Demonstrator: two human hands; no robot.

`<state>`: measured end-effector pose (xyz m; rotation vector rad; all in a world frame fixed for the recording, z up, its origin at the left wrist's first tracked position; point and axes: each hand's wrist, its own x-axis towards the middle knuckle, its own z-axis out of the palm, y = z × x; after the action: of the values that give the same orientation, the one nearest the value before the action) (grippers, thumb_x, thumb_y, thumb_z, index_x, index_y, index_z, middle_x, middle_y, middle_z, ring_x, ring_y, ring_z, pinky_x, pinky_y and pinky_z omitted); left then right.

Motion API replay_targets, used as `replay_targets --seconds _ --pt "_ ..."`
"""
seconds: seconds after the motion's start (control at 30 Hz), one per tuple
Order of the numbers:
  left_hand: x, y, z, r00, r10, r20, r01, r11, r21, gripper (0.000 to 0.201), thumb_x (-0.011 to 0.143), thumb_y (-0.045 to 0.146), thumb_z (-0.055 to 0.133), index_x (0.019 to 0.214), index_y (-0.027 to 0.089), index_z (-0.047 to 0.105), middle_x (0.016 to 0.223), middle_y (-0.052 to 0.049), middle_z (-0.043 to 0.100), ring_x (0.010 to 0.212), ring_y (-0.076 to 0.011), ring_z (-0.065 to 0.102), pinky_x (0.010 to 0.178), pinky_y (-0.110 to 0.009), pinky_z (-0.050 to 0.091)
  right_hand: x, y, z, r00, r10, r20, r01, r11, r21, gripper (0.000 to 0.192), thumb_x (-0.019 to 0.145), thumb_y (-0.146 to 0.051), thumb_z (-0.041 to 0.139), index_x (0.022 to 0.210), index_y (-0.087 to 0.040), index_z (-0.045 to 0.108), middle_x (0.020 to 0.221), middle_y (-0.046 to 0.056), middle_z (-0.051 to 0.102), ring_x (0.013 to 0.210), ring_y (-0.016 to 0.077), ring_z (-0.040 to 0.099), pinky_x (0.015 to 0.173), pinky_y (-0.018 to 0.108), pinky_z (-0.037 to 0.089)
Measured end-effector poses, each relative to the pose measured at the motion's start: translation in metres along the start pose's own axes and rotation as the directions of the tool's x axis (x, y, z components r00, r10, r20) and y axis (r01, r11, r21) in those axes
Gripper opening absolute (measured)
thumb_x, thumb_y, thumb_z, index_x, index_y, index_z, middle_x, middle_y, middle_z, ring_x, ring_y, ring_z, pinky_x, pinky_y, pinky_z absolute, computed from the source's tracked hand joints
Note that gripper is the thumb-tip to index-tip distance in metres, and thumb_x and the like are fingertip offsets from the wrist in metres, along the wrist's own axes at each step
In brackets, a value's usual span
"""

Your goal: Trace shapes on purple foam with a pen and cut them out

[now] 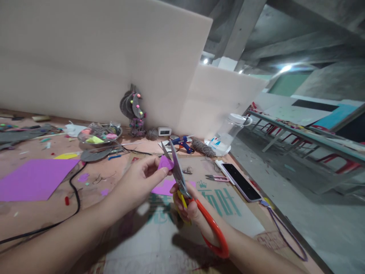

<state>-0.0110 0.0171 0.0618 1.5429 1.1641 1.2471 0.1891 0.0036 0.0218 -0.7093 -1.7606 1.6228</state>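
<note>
Between the thumb and fingers of my left hand (149, 172) is a small piece of purple paper (165, 163). My right hand (196, 213) grips a pair of scissors (179, 176) with a large red loop; a yellow part shows by the fingers. Their blades stand apart and point away from me, close against the right edge of the purple piece. Whether the blades touch it, I cannot tell. Below my hands, another purple strip (164, 189) lies on the printed cardboard, partly covered by my right hand.
On the left lies a large purple sheet (37, 179) near a black cable (74, 186). A bowl of scraps (99, 135), a decorated grey craft piece (133, 110) and a blue glue gun (182, 141) sit farther back. A phone (241, 182), small snips (218, 178) and a clear jug (228, 133) are rightward.
</note>
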Motion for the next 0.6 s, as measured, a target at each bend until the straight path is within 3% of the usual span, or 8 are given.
replay_targets --seconds 0.33,0.6 --pt "0.0012 -0.0012 0.0016 1.000 -0.002 -0.007 0.002 1.000 0.005 0.019 0.083 0.035 0.058 0.073 0.019 0.056 0.071 0.002 0.056 0.069 -0.0147 0.054 0.066 -0.028 0.042 0.0006 0.0032 -0.0028 0.999 -0.031 0.014 0.030 0.999 0.033 0.055 0.089 -0.069 0.048 0.116 -0.022 0.045 0.077 -0.004 0.036 0.059 0.0093 0.030 0.051 0.024 0.027" --pt "0.0009 0.0036 0.0010 1.000 -0.025 -0.015 0.023 0.994 -0.108 0.014 0.080 0.031 0.061 0.075 0.018 0.060 0.074 0.001 0.063 0.075 -0.0149 0.061 0.070 -0.026 0.047 0.0011 0.0076 -0.0031 0.999 -0.042 0.009 0.041 0.999 0.029 0.055 0.089 -0.070 0.047 0.117 -0.023 0.046 0.080 -0.002 0.038 0.059 0.0096 0.031 0.051 0.025 0.029"
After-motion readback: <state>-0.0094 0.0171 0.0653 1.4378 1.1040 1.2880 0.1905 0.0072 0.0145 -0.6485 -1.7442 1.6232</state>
